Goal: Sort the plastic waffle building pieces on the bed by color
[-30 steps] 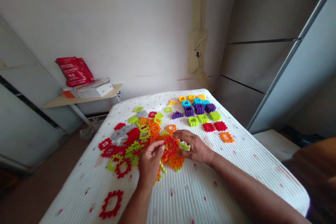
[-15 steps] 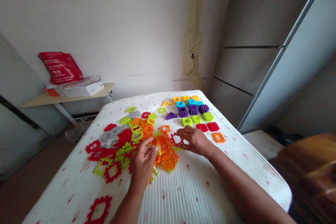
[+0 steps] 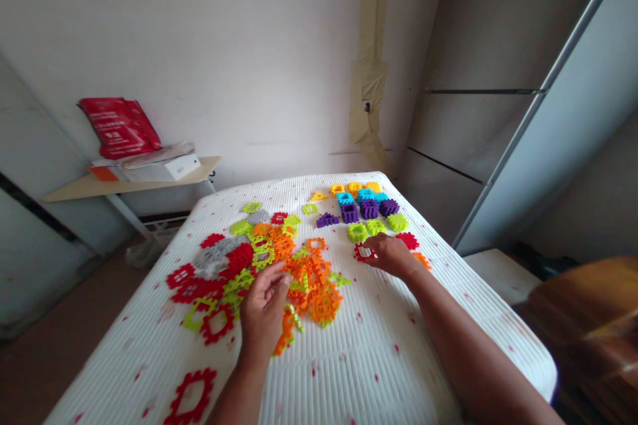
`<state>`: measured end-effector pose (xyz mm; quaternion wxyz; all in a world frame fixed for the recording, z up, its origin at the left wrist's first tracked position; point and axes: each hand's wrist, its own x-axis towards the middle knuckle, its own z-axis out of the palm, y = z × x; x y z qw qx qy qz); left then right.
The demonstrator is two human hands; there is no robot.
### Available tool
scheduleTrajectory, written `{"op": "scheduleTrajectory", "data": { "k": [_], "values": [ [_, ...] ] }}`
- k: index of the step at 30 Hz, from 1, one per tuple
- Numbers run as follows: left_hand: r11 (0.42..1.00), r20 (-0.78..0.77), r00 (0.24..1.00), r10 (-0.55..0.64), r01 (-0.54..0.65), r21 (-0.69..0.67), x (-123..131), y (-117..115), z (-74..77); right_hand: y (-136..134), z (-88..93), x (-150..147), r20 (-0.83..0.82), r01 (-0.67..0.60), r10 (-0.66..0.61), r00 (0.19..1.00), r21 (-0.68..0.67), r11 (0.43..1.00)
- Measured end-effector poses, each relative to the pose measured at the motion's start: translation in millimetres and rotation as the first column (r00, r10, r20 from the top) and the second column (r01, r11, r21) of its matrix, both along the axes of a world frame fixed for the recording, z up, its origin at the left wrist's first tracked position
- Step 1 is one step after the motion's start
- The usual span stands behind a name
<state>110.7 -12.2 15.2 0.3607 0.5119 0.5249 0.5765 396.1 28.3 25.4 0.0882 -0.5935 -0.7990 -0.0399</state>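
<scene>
My right hand (image 3: 391, 256) pinches a red square frame building piece (image 3: 358, 253) at the table's right side, just in front of the lime green stacks (image 3: 357, 232). Partly behind that hand is an orange piece (image 3: 423, 261), with a red window piece (image 3: 409, 240) beyond it. My left hand (image 3: 264, 300) hovers at the near side of a mixed pile, its fingers loosely curled, thumb apart and nothing visible between them. Orange pieces (image 3: 325, 303) lie heaped beside it. Left of it are grey pieces (image 3: 214, 259) and a red frame (image 3: 217, 324).
Rows of purple (image 3: 369, 208), blue (image 3: 345, 198) and yellow stacks (image 3: 337, 190) stand at the far right. A lone red frame (image 3: 191, 396) lies near the front left. The white quilted cover (image 3: 349, 372) drapes the table. A side shelf (image 3: 74, 188) holds boxes and a red bag (image 3: 118, 127).
My right hand has carried the red frame rightward, away from the orange heap to the sorted rows. My left hand has shifted slightly left.
</scene>
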Motion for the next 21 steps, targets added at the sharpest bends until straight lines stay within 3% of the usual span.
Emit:
{"op": "scheduleTrajectory", "data": {
  "k": [7,14,21],
  "values": [
    [0.994,0.007,0.996,0.089,-0.09,0.059,-9.8,2.1,1.0,2.1,-7.8,0.7,0.042,-0.02,0.02,0.999,0.019,1.0],
    [0.993,0.035,0.998,0.061,-0.064,0.097,-10.8,4.5,-3.6,5.6,-18.4,3.1,0.041,-0.096,0.091,0.995,0.156,0.983],
    [0.988,0.041,0.994,0.103,-0.107,0.109,-12.5,4.8,0.5,5.5,-17.0,0.2,0.086,-0.093,0.084,0.993,0.098,0.991]
  ]
}}
